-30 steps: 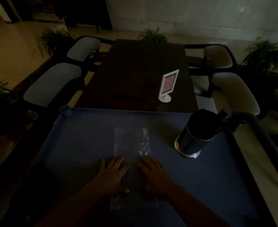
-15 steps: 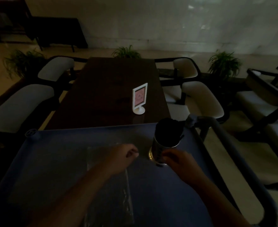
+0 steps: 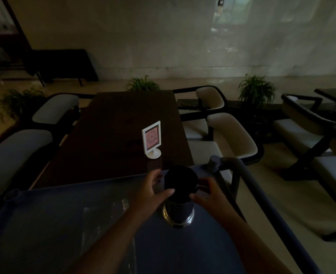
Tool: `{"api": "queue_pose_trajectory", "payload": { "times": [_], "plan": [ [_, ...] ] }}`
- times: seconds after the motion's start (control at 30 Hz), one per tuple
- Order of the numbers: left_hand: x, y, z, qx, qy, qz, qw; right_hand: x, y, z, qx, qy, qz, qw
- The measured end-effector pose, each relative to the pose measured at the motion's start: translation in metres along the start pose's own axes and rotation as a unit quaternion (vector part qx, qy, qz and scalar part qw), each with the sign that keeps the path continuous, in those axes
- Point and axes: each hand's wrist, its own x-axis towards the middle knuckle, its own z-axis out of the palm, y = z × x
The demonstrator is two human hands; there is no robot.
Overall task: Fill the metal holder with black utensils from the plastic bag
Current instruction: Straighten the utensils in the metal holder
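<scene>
A round metal holder (image 3: 178, 213) stands upright near the far right corner of the blue cart top (image 3: 44, 224). It is packed with black utensils (image 3: 180, 182) that rise above its rim. My left hand (image 3: 151, 191) curls around the utensils from the left, thumb toward the front. My right hand (image 3: 209, 192) cups them from the right. Both hands touch the dark bundle just above the holder's rim. The clear plastic bag (image 3: 103, 220) lies flat on the cart top to the left, partly under my left forearm.
A dark wooden table (image 3: 113, 139) stands beyond the cart, bearing a white sign stand (image 3: 152, 139). Pale cushioned chairs (image 3: 230, 133) flank the table. The cart's grey handle (image 3: 248, 184) runs down the right side. Potted plants (image 3: 256, 90) line the floor. The room is dim.
Both hands left the plastic bag, rose and moved right to the holder; they now close around the black utensils. The view swung up and right.
</scene>
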Motion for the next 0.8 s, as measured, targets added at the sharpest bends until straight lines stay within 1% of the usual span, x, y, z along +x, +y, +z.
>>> {"api": "queue_pose_trajectory", "payload": {
  "times": [0.07,0.17,0.3,0.4,0.5,0.63,0.8],
  "plan": [
    [0.007,-0.003,0.003,0.015,-0.019,-0.027,0.999,0.009,0.001,0.003,0.022,-0.046,-0.010,0.999],
    [0.018,-0.011,0.009,-0.003,-0.014,-0.046,0.999,0.024,0.005,0.006,0.040,-0.077,-0.020,0.996],
    [0.020,-0.022,0.017,-0.052,-0.010,-0.048,0.997,0.035,0.013,0.012,0.067,-0.090,-0.029,0.993],
    [0.015,-0.026,0.024,-0.073,0.017,-0.053,0.996,0.040,0.021,0.012,0.062,-0.091,-0.041,0.993],
    [0.007,-0.027,0.029,-0.089,0.046,-0.051,0.994,0.040,0.028,0.012,0.087,-0.105,-0.043,0.990],
    [0.000,-0.029,0.032,-0.078,0.067,-0.048,0.993,0.033,0.034,0.013,0.112,-0.123,-0.054,0.985],
    [-0.002,-0.025,0.029,-0.027,0.069,-0.033,0.997,0.015,0.040,0.016,0.066,-0.132,-0.094,0.985]
  ]
}}
